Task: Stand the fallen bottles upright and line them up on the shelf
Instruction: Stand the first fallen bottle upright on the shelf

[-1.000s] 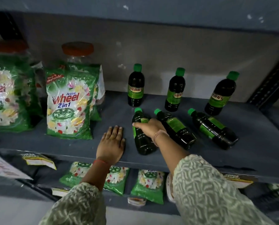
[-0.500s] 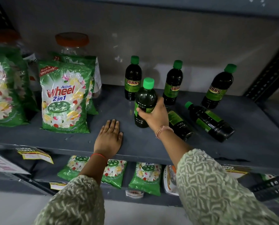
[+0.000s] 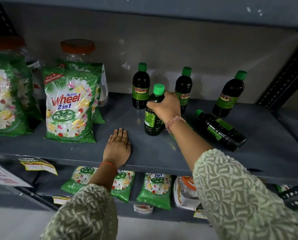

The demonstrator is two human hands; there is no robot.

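Note:
Three dark bottles with green caps stand upright at the back of the grey shelf [image 3: 266, 153]: a left bottle [image 3: 140, 87], a middle bottle [image 3: 184, 89] and a right bottle [image 3: 229, 96]. In front of them, my right hand [image 3: 165, 106] grips the shoulder of a fourth bottle [image 3: 151, 122], which stands upright on the shelf. Another bottle [image 3: 220, 130] lies on its side to the right, cap pointing back-left. My right forearm hides most of one more fallen bottle. My left hand [image 3: 118, 148] rests flat on the shelf near its front edge.
Green Wheel detergent packs [image 3: 69, 106] stand on the left of the shelf, with orange-lidded jars [image 3: 77, 49] behind them. A perforated metal upright [image 3: 283, 80] bounds the shelf on the right. More detergent packs [image 3: 154, 189] lie on the lower shelf.
My right hand took a fallen bottle, lifted it and turned it upright; it now stands on the shelf, with my hand shifted up to its shoulder. My left hand stayed flat.

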